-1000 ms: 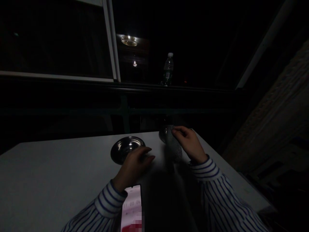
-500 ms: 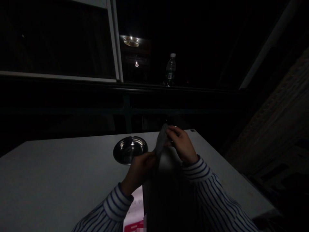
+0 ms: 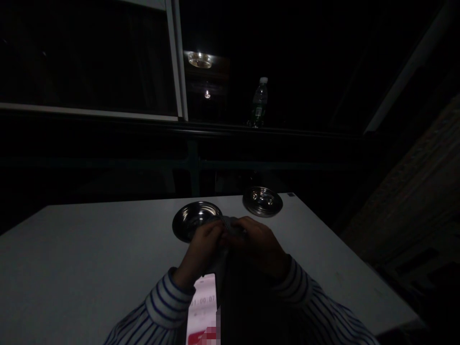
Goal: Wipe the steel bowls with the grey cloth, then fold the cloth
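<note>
Both hands pinch one small grey cloth (image 3: 230, 224) between them: left hand (image 3: 201, 247) on its left side, right hand (image 3: 257, 244) on its right, fingers of both curled shut over the fabric, knuckles nearly touching. Cloth bunched, mostly covered by the fingers; only a strip of the top edge shows, pattern too dark to read. It sits just above the white tabletop (image 3: 89, 258), at the near rim of a shallow round stainless-steel dish (image 3: 194, 218); contact with the dish can't be told.

Second round steel dish (image 3: 262, 201) sits further back and to the right, near the table's far edge, well apart from the hands.

Blue-and-white striped sleeves (image 3: 168, 306) on both forearms. Lit phone screen with a red-and-white display (image 3: 201, 316) lies under the left wrist, near edge of the table. Dark shadow falls below the right hand.

Background: clear plastic water bottle with a white cap (image 3: 259, 101) upright on a dark window ledge (image 3: 287, 132), white window frame (image 3: 177, 57) left of it, ceiling lamp reflected in the glass (image 3: 200, 59). Scene very dim.
</note>
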### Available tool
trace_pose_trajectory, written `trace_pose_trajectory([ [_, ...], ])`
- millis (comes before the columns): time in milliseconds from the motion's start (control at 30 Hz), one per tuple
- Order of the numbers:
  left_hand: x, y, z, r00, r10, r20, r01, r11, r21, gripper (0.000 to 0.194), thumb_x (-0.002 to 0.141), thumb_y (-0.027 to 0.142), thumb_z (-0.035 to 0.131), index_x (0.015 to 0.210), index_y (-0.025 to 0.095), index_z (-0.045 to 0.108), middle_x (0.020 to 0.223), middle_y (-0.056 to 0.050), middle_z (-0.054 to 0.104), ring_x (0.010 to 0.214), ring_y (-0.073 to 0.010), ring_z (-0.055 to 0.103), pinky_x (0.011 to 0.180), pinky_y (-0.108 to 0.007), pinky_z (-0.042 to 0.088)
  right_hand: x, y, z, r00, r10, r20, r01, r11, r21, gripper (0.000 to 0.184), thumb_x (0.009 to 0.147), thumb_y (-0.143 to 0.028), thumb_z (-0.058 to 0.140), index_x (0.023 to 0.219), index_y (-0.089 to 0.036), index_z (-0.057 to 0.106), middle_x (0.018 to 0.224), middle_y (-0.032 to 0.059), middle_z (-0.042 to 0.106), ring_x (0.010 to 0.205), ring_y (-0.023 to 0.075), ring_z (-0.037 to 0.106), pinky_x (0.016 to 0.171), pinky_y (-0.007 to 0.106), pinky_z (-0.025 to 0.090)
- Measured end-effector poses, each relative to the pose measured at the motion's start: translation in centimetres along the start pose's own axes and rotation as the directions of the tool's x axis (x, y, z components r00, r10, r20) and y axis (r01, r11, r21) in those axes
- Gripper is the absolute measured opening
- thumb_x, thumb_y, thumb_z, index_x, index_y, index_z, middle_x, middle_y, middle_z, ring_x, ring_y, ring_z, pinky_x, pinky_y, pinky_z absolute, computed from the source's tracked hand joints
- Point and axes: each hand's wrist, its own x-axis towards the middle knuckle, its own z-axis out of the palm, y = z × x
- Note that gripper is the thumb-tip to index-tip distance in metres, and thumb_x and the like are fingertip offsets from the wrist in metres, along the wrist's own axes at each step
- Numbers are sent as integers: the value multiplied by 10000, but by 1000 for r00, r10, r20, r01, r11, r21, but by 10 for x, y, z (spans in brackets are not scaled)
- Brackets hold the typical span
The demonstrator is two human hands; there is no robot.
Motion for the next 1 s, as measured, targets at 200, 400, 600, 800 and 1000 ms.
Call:
trace_pose_trajectory([
  [200,-1,-1,-1,1000,14,12,-15,997,82,211,703,238,468,828,133,600,749,-30,611,693,-141,549,618,-233,411,3,-3,4,999,-6,51,11,996,-85,149,772,-199,459,869,-182,571,838,37,619,785,170,563,703,282,410],
  [400,-1,-7,-1,998,-46,-40,51,989,135,229,646,279,570,808,117,578,689,-27,602,653,-147,557,551,-220,408,2,8,12,991,101,87,-121,955,272,170,766,-200,442,824,-174,600,813,23,629,749,135,571,670,242,423],
  [600,-2,-5,-5,992,-105,-76,112,990,90,316,641,184,566,947,109,559,649,-7,594,590,-113,546,522,-201,399,2,19,14,929,327,175,-365,727,582,151,715,-249,496,764,-129,574,675,9,599,618,108,549,539,200,412],
  [800,-7,16,-25,973,-174,-150,183,982,51,361,641,224,590,977,99,544,640,-6,596,569,-102,544,528,-202,407,-4,37,-1,852,486,192,-452,500,739,268,677,-328,554,869,-142,531,536,-31,556,456,86,489,428,187,355],
  [1000,-8,24,-47,962,-95,-257,106,994,28,500,612,262,623,1079,145,487,690,-7,609,614,-119,563,550,-220,424,-12,55,-15,862,507,13,-341,560,755,357,686,-341,561,1003,-179,547,779,23,634,708,137,569,625,243,423],
])
